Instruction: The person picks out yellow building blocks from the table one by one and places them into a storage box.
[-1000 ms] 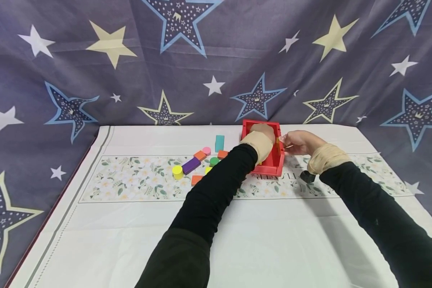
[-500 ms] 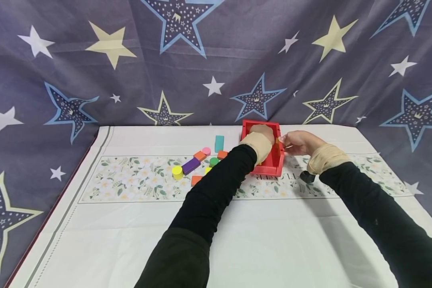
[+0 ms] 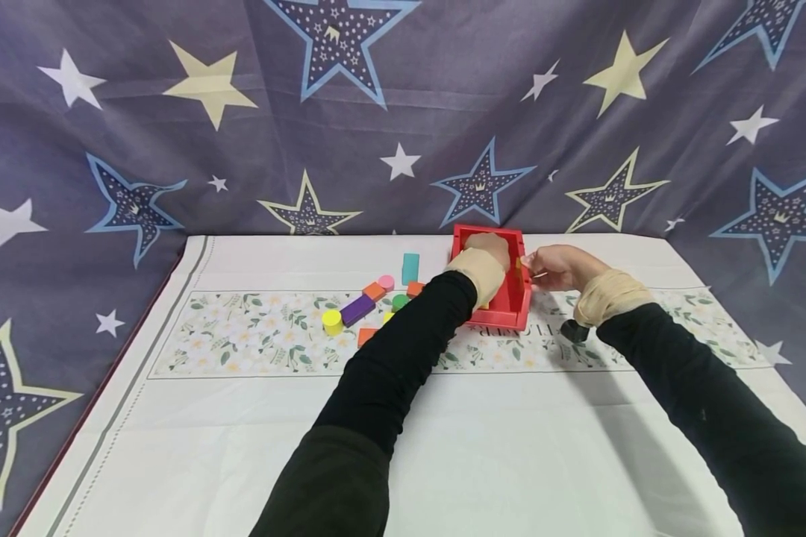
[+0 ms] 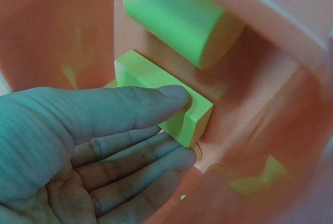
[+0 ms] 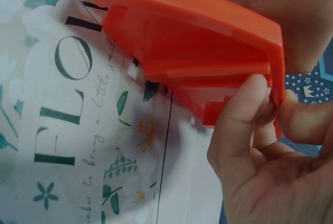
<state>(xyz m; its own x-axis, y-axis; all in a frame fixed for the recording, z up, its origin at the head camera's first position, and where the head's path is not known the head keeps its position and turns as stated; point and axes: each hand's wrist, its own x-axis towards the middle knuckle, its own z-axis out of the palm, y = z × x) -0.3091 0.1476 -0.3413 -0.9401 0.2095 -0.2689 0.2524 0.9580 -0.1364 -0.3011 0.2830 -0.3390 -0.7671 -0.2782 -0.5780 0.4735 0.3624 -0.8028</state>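
Observation:
A red plastic box [image 3: 500,321] stands open at the back of the table, right of the middle. My left hand [image 3: 489,245] reaches down inside it. In the left wrist view, thumb and fingers pinch a yellow-green rectangular block [image 4: 138,69] against the inner wall area; a cylinder block [image 4: 166,18] of the same tint lies just above it. From the right side, my right hand [image 3: 556,266] grips the box's edge, with thumb and fingers on either side of the red wall [image 5: 192,31] in the right wrist view.
Left of the box lie loose blocks: a purple one [image 3: 357,309], a yellow cylinder [image 3: 332,322], a teal one [image 3: 410,268], a green cylinder [image 3: 399,302] and several others, partly behind my left sleeve [image 3: 403,358]. A star-printed curtain [image 3: 389,201] hangs along the back edge.

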